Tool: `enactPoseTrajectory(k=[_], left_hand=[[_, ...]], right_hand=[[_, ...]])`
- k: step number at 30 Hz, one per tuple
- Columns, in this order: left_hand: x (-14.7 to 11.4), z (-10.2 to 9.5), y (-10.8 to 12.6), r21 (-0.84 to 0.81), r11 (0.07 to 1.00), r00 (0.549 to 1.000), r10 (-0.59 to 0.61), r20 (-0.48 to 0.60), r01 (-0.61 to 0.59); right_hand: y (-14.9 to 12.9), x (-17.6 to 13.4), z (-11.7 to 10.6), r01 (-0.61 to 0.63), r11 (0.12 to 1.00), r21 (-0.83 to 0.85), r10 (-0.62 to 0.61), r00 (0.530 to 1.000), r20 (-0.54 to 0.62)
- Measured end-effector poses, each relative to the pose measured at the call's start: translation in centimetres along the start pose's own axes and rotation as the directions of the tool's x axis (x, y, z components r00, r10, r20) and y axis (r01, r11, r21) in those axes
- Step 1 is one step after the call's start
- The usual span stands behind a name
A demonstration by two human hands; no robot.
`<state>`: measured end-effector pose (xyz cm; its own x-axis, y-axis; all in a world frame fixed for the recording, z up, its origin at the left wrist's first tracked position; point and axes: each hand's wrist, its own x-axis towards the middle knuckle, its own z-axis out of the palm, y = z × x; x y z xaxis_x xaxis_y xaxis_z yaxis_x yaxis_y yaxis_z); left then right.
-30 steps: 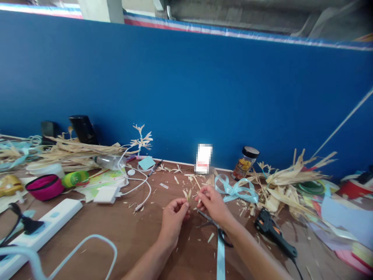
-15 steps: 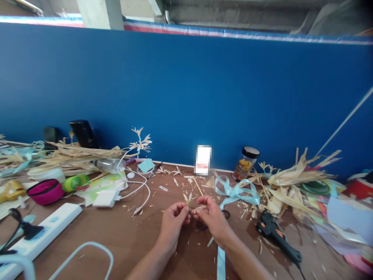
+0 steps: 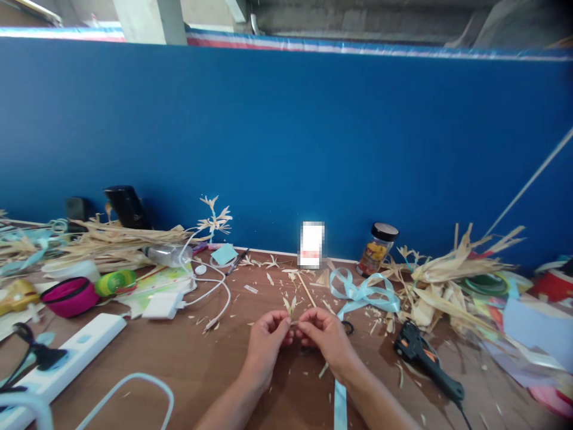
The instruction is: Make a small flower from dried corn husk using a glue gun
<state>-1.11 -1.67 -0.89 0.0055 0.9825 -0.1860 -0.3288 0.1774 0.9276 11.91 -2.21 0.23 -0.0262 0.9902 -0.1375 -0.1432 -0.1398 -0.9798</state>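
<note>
Small flower (image 3: 290, 306) pinched between hands above the table (image 3: 215, 370)

From the head view, we see our left hand (image 3: 271, 335) and right hand (image 3: 324, 335) close together at the middle of the near side. Our left thumb and fingers grip the base of the flower, whose pale, pointed petals stick up above them. Our right thumb and fingers are pinched on a thin pale strip (image 3: 294, 323) that reaches toward the flower; we cannot tell whether the two touch.

Just beyond our right hand, a thin stick (image 3: 307, 291) lies among scraps, with looped blue ribbon (image 3: 364, 292) to its right. A black ring (image 3: 348, 327) shows partly from behind that hand. Farther right we have a glue gun (image 3: 427, 361) lying on its side, and behind it a heap of dried leaves (image 3: 443, 272). A lidded jar (image 3: 376, 254) and a blurred bright screen (image 3: 312, 245) stand near the blue wall (image 3: 286, 149). On our left lie a white power strip (image 3: 67, 364) and a pink pouch (image 3: 70, 298).
</note>
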Motion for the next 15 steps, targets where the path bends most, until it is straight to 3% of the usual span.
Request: enactPoseTrajectory(k=[7,11,15], left_hand=[[0.06,-0.26,-0.25,-0.006,1.000,1.000,0.006,0.009,-0.006],[0.20,-0.26,-0.29,-0.013,1.000,1.000,0.004,0.004,-0.004],[0.22,-0.24,-0.29,-0.022,1.000,1.000,0.006,0.030,-0.006]], right_hand=[[0.12,-0.05,-0.25,0.029,0.999,-0.028,-0.027,0.998,0.051],[0.26,0.01,-0.48,0.178,0.960,-0.215,-0.171,0.984,0.047],[-0.02,-0.35,-0.40,0.269,0.859,-0.435,-0.263,0.962,0.076]])
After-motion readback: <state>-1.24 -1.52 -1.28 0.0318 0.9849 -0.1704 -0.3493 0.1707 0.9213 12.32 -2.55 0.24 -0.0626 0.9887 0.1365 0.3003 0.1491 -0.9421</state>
